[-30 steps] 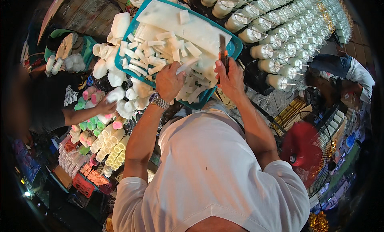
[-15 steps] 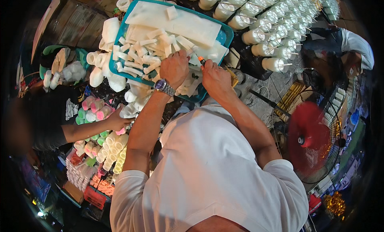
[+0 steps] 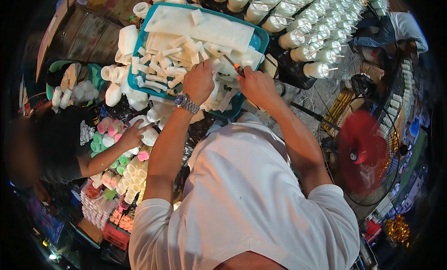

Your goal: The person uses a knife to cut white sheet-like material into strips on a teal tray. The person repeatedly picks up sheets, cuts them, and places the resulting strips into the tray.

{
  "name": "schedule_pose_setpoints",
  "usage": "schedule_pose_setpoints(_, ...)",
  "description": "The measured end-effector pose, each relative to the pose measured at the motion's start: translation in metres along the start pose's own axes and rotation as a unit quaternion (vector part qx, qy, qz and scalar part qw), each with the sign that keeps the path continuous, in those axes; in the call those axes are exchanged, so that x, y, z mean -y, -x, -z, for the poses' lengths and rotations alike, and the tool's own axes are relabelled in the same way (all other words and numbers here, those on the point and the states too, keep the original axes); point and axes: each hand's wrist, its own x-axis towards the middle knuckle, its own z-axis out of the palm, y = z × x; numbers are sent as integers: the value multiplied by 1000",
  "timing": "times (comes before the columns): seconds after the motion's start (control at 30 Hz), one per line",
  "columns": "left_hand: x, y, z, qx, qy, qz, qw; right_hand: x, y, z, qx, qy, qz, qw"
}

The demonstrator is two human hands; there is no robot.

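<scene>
A teal tray (image 3: 261, 37) holds a white waxy slab (image 3: 202, 27) and several cut strips and chunks (image 3: 163, 73). My left hand (image 3: 199, 82), with a metal watch at its wrist, is closed on a white piece over the tray's lower middle, mostly hidden by the fingers. Just right of it, my right hand (image 3: 257, 88) grips a knife (image 3: 236, 67) by its orange-and-black handle, the blade slanting up-left among the pieces.
A co-worker's hand (image 3: 135, 138) is among white and coloured moulded cylinders (image 3: 131, 181) at left. Rows of glass candles (image 3: 316, 70) fill the upper right, another person (image 3: 402, 32) beyond. A red fan (image 3: 358, 151) with wire guard stands right; cardboard boxes (image 3: 88, 32) lie upper left.
The knife, upright one second ago, has dropped to a slant as both hands shifted toward each other and slightly upward in view. The co-worker's hand has moved rightward and down.
</scene>
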Motion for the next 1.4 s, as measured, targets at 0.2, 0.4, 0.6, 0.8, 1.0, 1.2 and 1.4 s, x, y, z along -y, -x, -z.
schedule_pose_setpoints(0.2,-7,-3,-4,-4,5,25,1000,29,24,-8,-140,25,34,989)
schedule_pose_setpoints(0.4,-5,-6,-9,-15,12,2,1000,21,13,-26,-143,34,64,987)
schedule_pose_setpoints(0.6,-7,-5,-8,1,8,1,1000,18,5,-25,-69,-25,43,996)
schedule_pose_setpoints(0.8,-12,-2,20,-45,214,137,966,4,-7,-25,-13,-32,3,999)
schedule_pose_setpoints(1.0,3,13,-4,-171,423,155,876,13,17,2,-65,-140,-16,988)
schedule_pose_setpoints(1.2,-20,7,-19,-188,389,196,880,50,25,7,-187,-78,19,979)
schedule_pose_setpoints(1.4,-9,6,-31,-223,358,124,898,51,16,-13,-192,27,0,981)
